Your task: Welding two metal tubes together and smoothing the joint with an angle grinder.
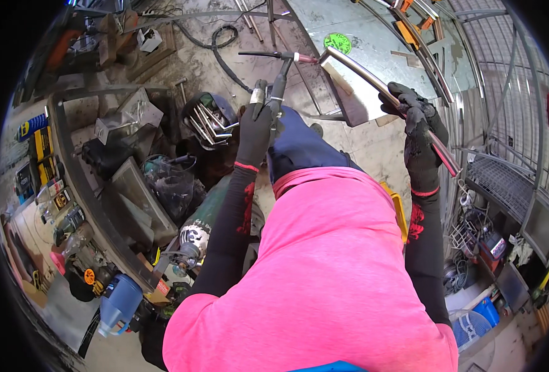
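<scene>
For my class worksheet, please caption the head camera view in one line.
Gloved left hand holds a torch, gloved right hand a metal tube, at a workshop table.

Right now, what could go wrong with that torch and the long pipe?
The left hand holds the torch with its tip very near the end of the pipe, so a small wobble might make them bump. The right hand grips the pipe partway along, so its far end could swing. The black cable loops on the floor and might catch a foot.

Left gloved hand (259, 124) grips welding torch (279, 85); right gloved hand (418, 127) holds metal tube (362, 73), green disc (338, 43) ahead-left of that hand.
</scene>
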The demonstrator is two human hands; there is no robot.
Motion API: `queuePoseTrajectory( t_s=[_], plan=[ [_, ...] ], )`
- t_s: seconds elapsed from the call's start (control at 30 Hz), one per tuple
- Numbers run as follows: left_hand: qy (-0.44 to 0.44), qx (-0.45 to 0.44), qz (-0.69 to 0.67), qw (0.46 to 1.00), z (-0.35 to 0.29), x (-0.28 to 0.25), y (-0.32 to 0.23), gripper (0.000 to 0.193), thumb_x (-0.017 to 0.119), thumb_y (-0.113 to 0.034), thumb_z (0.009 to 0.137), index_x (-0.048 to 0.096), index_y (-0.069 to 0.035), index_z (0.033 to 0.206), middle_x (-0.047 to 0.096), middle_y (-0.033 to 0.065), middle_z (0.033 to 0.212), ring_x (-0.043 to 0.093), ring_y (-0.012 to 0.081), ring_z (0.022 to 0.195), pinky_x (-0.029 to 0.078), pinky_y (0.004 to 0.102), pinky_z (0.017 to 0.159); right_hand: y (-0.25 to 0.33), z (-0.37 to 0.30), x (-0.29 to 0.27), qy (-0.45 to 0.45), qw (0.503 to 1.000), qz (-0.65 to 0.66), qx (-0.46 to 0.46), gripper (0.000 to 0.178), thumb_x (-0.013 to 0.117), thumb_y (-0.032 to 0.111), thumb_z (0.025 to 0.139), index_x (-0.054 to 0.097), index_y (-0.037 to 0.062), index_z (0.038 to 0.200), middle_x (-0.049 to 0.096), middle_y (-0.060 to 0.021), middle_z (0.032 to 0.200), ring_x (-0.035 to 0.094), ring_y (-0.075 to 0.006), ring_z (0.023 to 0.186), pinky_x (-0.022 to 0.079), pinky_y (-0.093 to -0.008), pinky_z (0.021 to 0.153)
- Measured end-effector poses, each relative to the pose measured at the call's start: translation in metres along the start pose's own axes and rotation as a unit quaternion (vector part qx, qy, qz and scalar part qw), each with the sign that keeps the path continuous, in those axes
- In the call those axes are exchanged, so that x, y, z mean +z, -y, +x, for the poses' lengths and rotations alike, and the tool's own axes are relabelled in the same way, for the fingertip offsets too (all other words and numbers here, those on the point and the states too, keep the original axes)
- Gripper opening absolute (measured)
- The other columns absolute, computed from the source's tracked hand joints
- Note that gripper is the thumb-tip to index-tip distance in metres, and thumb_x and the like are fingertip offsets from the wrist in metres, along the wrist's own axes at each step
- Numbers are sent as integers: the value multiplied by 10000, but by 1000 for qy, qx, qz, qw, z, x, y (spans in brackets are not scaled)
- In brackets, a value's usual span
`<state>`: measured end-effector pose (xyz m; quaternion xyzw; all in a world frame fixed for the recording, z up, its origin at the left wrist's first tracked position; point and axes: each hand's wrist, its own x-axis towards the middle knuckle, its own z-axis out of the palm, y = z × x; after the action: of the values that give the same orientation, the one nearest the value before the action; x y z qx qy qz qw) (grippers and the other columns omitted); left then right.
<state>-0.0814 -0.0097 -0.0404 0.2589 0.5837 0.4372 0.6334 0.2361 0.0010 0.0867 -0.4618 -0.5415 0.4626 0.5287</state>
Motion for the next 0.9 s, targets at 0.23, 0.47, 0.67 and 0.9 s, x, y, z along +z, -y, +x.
queuePoseTrajectory(
  t_s=[0.23,0.47,0.67,0.9],
  plan=[
    [18,-9,35,999,6,-6,6,261,636,-263,1051,665,-17,1134,718,70,862,657,137,623,506,289,537,2,-2,-5,11,994,-108,-16,422,521,254,1145,646,-81,1369,707,-237,1360,738,-410,1166,589,-490,1025],
    [-16,0,10,1000,3,7,4,235,643,-220,1023,662,-4,1114,705,70,824,639,131,593,492,289,516,0,-1,4,-28,994,-100,-28,392,498,214,1153,661,-104,1316,720,-240,1327,742,-375,1143,570,-476,1048],
    [0,-6,35,999,3,4,9,221,640,-183,1029,647,-7,1164,713,64,860,638,119,613,487,282,526,4,-8,5,-34,968,-247,-5,383,467,207,1165,671,-96,1282,743,-210,1284,764,-308,1078,556,-400,1000],
    [-10,15,54,998,2,6,9,260,630,-201,1036,655,4,1193,713,60,837,644,115,635,498,281,552,0,-15,-1,-41,942,-331,-38,346,447,158,1165,683,-73,1270,762,-194,1249,770,-283,1072,551,-364,997]
  ],
)
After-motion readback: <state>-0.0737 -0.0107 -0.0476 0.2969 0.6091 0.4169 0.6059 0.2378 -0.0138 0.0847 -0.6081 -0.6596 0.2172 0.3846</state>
